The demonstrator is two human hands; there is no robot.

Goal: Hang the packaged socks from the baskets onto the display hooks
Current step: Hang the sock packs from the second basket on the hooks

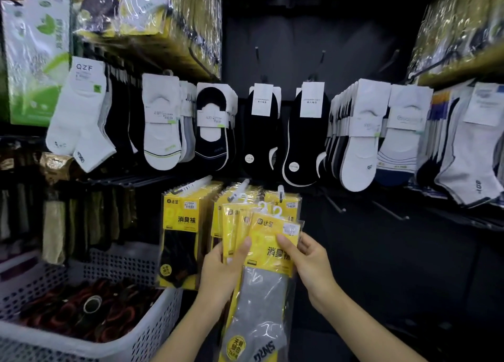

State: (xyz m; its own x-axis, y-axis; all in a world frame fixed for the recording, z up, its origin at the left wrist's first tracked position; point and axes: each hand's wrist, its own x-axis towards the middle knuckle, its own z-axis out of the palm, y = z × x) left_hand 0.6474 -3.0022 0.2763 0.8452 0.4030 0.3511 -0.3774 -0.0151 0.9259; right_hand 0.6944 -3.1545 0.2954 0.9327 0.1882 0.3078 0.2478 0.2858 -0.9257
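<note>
Left hand (223,263) is gripping a fanned stack of yellow sock packs (261,293); right hand (308,255) is pinching the front one, apparently separating it for an empty display hook (335,204).

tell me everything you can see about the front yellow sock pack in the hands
The front yellow sock pack is a glossy clear-plastic sleeve with a yellow card printed in black, a pale sticker at top right and a white hanger hook on top. A grey sock shows through below. It is held upright, slightly tilted, foremost in a fan of like packs gripped by the left hand; the right hand pinches its right edge.
</note>
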